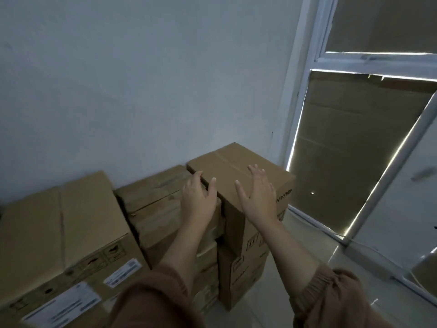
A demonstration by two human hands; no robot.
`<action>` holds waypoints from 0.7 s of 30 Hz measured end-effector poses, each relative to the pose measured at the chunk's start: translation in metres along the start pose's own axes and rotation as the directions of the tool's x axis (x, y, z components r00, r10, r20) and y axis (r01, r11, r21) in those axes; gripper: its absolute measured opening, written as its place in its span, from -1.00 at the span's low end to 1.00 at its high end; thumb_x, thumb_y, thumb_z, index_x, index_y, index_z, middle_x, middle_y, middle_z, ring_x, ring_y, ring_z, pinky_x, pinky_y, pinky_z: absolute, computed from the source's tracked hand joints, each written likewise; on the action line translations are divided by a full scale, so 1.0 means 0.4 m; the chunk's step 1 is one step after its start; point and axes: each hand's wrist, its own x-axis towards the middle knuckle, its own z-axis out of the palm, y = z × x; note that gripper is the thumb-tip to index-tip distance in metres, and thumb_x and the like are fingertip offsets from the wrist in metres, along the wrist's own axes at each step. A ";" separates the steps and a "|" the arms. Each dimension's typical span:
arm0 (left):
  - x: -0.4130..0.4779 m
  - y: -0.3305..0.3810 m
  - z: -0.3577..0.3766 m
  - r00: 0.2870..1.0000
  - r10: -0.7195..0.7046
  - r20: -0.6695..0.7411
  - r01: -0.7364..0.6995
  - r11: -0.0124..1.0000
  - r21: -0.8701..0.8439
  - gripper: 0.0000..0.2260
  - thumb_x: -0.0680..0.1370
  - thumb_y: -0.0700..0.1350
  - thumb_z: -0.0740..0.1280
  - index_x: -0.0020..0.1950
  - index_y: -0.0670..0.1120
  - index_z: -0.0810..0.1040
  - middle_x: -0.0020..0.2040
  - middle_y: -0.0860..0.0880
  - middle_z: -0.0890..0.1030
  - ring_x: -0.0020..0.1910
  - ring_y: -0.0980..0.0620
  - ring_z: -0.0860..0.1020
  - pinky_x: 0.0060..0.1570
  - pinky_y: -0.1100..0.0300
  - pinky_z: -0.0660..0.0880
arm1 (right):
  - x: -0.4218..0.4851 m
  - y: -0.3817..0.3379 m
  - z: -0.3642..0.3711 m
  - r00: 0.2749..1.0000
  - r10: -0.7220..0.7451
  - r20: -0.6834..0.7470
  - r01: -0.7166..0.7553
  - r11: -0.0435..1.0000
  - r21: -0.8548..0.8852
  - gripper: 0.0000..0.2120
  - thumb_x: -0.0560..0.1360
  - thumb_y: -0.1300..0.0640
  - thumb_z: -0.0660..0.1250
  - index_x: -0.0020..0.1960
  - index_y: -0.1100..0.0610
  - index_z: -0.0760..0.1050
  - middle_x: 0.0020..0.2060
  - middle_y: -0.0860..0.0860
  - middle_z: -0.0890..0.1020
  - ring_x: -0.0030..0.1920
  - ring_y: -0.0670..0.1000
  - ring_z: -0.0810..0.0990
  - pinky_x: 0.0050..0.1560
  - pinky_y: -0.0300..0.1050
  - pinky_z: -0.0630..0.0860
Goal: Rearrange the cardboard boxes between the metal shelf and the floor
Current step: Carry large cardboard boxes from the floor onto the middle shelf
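The top box (238,166) sat on a second box (243,275), the two making a stack on the pale floor (295,237), with the far side of the top box close against the wall (142,79). My left hand (197,200) lay at the box's nine o'clock edge. Its fingers were spread and only slightly bent down that side, and the thumb (212,184) rested on the lid. I could not tell how firmly it held.

My right hand (260,195) was over the lid toward four o'clock, palm down and fingers wide apart and straight. Whether it touched the cardboard or hung just above it, I could not tell. Both brown sleeves (331,299) were pushed up my forearms.

Just beside the stack at nine o'clock stood a lower pile of boxes (156,200), its top below the lid I reached for. Farther out at eight o'clock was a larger box (71,221) with white labels (63,304) on its near face. At three o'clock the window (354,138) was covered with brown sheets, with light leaking round their edges.
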 end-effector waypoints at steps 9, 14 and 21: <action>0.080 -0.029 0.293 0.924 -0.260 0.281 0.279 0.960 -0.028 -0.45 0.59 0.23 0.23 0.48 -0.04 0.34 0.34 -0.06 0.51 0.26 -0.03 0.51 0.21 -0.04 0.52 | 0.238 0.247 0.093 0.988 0.118 0.103 -0.123 0.992 0.038 -0.40 0.61 -0.16 0.20 0.55 0.09 0.22 0.54 0.04 0.27 0.56 0.05 0.14 0.49 0.22 0.17; 0.133 -0.020 0.422 0.889 -0.395 0.229 0.401 0.916 0.023 -0.37 0.59 0.25 0.21 0.50 -0.15 0.32 0.45 -0.14 0.36 0.37 -0.11 0.41 0.29 0.03 0.42 | 0.400 0.384 0.110 0.962 0.154 0.224 -0.157 0.988 -0.006 -0.37 0.58 -0.18 0.23 0.54 0.10 0.23 0.51 0.08 0.31 0.51 0.11 0.25 0.45 0.22 0.25; 0.176 -0.026 0.526 0.790 -0.612 0.042 0.611 0.791 0.034 -0.26 0.57 0.26 0.24 0.59 -0.11 0.07 0.51 -0.20 0.20 0.42 -0.21 0.32 0.33 -0.04 0.36 | 0.567 0.526 0.123 0.858 0.223 0.463 -0.117 0.962 -0.246 -0.27 0.58 -0.27 0.15 0.60 0.09 0.07 0.58 0.12 0.11 0.56 0.20 0.09 0.49 0.27 0.07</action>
